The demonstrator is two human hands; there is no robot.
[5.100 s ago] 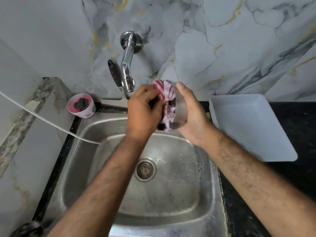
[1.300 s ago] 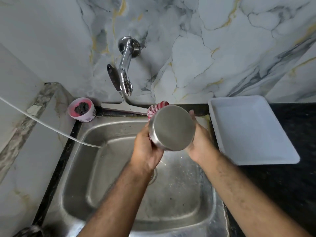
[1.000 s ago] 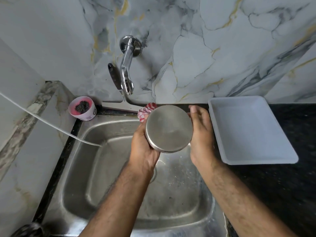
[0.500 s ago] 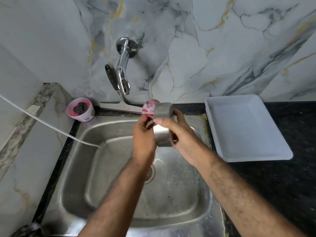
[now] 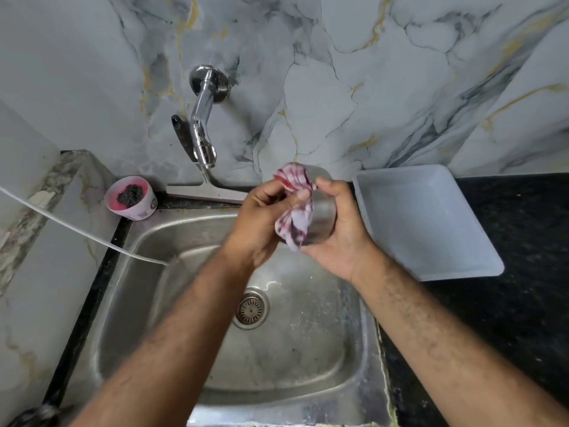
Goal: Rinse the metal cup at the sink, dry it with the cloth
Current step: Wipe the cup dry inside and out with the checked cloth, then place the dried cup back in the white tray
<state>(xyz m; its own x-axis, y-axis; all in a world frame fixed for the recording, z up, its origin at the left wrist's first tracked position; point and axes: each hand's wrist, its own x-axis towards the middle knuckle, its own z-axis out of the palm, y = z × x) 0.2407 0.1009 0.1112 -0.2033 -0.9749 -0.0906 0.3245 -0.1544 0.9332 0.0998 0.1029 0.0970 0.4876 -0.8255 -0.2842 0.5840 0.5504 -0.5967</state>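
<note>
Over the steel sink [image 5: 147, 291], my right hand [image 5: 341, 238] cradles the metal cup [image 5: 323, 217] on its side, mouth turned left. A red-and-white striped cloth [image 5: 294, 208] is stuffed into the cup's mouth and spills over its rim. My left hand [image 5: 260, 211] pinches the cloth at the cup's opening. The cup's inside is hidden by the cloth. No water runs from the chrome tap [image 5: 201, 131] on the marble wall.
A white plastic tray [image 5: 431, 223] lies on the black counter [image 5: 523, 272] right of the sink. A pink tub with a dark scrubber [image 5: 131, 197] stands at the sink's back left corner. A squeegee [image 5: 206, 192] leans behind the sink. A thin white hose [image 5: 77, 232] reaches into the basin.
The cup turned from base-up to lying sideways with its mouth left. The cloth, earlier behind the cup, is now pushed into its opening by my left hand.
</note>
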